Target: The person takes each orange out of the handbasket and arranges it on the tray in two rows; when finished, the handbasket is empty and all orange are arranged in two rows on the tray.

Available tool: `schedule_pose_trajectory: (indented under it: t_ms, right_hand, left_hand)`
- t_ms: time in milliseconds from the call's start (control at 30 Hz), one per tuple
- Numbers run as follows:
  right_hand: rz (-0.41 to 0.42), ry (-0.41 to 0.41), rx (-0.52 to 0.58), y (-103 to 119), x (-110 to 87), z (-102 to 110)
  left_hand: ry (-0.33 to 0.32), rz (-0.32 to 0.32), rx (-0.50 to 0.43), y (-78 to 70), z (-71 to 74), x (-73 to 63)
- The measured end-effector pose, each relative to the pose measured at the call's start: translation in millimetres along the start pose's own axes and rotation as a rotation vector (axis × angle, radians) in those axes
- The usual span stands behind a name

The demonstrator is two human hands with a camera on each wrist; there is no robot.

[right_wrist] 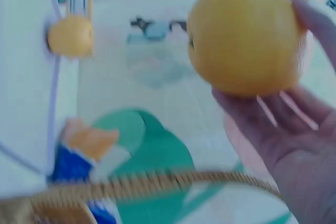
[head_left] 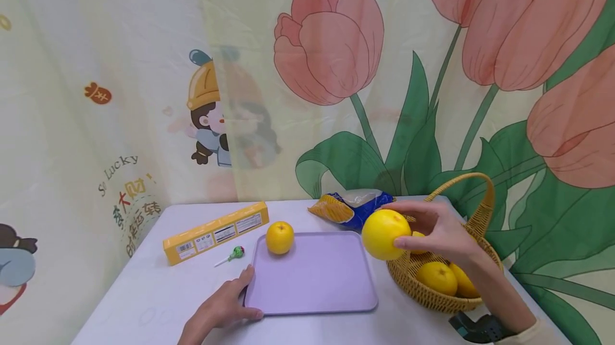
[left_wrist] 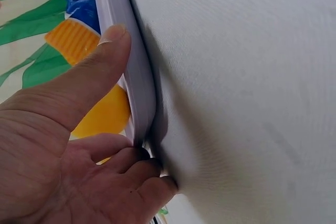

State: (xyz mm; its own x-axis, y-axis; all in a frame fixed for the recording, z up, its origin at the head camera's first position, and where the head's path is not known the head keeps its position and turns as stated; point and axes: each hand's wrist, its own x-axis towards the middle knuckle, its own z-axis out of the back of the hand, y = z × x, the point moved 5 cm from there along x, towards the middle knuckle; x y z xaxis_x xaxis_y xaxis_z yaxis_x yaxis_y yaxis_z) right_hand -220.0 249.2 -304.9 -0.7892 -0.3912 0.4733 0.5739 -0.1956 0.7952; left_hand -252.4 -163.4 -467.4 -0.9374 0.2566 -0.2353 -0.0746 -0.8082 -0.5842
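Note:
In the head view my right hand (head_left: 439, 230) holds an orange (head_left: 386, 234) in the air between thumb and fingers, over the gap between tray and basket. The right wrist view shows the same orange (right_wrist: 244, 40) gripped from beneath and behind. My left hand (head_left: 225, 302) grips the front left corner of the lilac tray (head_left: 317, 286), thumb at the front edge and fingers on the left side. Another orange (head_left: 280, 237) sits on the tray's back left corner. Several more oranges (head_left: 436, 278) lie in the wicker basket (head_left: 432, 299) below my right hand.
A long yellow box (head_left: 216, 233) lies at the back left, with a green lollipop (head_left: 236, 252) in front of it. A blue and yellow snack bag (head_left: 353, 207) lies behind the tray. The basket's tall handle (head_left: 487, 201) arches up at the right.

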Motion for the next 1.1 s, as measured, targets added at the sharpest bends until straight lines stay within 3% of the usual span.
schedule_pose_trajectory:
  t_ms: [200,367,567,733,1100]
  right_hand:
    - [-0.162,-0.132,-0.028,-25.8,31.3,-32.3]
    - [-0.242,-0.196,-0.081,-57.3,54.4,-57.6]
    - [-0.306,-0.208,-0.133,-98.7,74.2,-85.8]
    - [-0.371,-0.225,-0.175,-129.5,84.2,-97.4]
    - [-0.418,-0.22,-0.182,-168.0,88.9,-116.5]
  left_hand:
    - [-0.015,-0.012,0.003,-0.5,3.0,0.6]
    - [-0.019,-0.016,-0.001,-0.8,4.0,1.6]
    - [-0.015,0.001,-0.012,-0.2,2.1,2.3]
    - [-0.015,-0.008,-0.016,-2.2,1.0,2.6]
    - [-0.001,0.016,0.003,-1.5,0.1,0.8]
